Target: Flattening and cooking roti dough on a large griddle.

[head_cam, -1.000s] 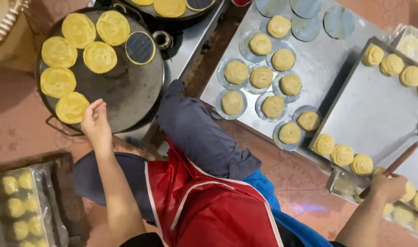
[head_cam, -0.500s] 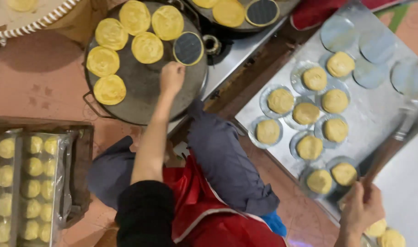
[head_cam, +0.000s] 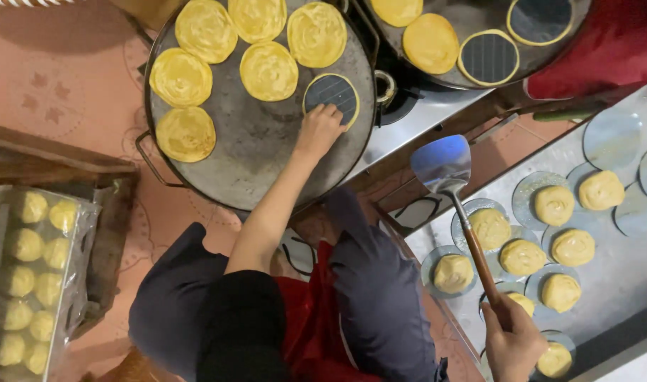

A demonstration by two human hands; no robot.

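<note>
Nearest in, the right hand [head_cam: 511, 343] is wrapped tight around the wooden handle of a spatula [head_cam: 444, 166], blade lifted and hovering between the stove and the metal worktop [head_cam: 621, 283]. Just beside that hand sit the dough balls [head_cam: 522, 256], each on its own round sheet, none yet flattened; a few bare sheets lie further along. So plenty of raw dough is waiting. Reaching out now, the left hand [head_cam: 318, 129] stretches over the big round griddle [head_cam: 260, 152], fingertips spread loosely and touching the round press disc [head_cam: 332, 95] at the griddle's right edge, pressing rather than gripping, as far as I can tell. Beyond it, six golden flatbreads [head_cam: 268, 69] are already laid out and cooking, well apart from the spatula. Furthest off, a second griddle [head_cam: 479, 35] carries more.
</note>
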